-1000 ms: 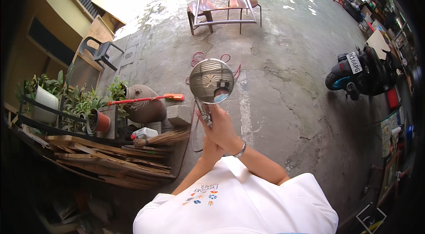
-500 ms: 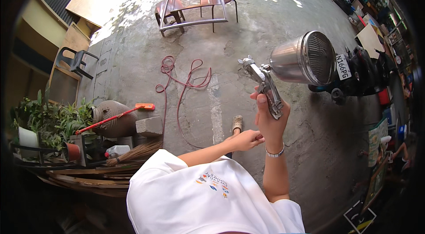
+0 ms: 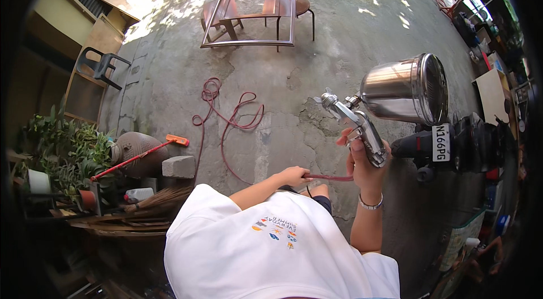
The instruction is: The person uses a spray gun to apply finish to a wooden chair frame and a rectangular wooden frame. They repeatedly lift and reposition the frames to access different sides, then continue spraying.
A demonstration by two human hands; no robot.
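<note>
My right hand is raised at the right, wrapped round the handle of a silver spray gun, whose large metal cup sticks out to the right. My left hand is low, in front of my white shirt, closed on a red hose that runs toward the gun. The rest of that hose lies in loose loops on the concrete. Beyond, a silver rectangular frame rests on a wooden chair and a round-seated stool.
A black scooter stands at the right beside stacked clutter. At the left are a plastic chair, plants, a clay jar, a red-handled tool, a concrete block and wood scraps.
The spray gun has swung from the middle to the right in my right hand. My left hand has parted from my right and now grips the hose. The view has shifted.
</note>
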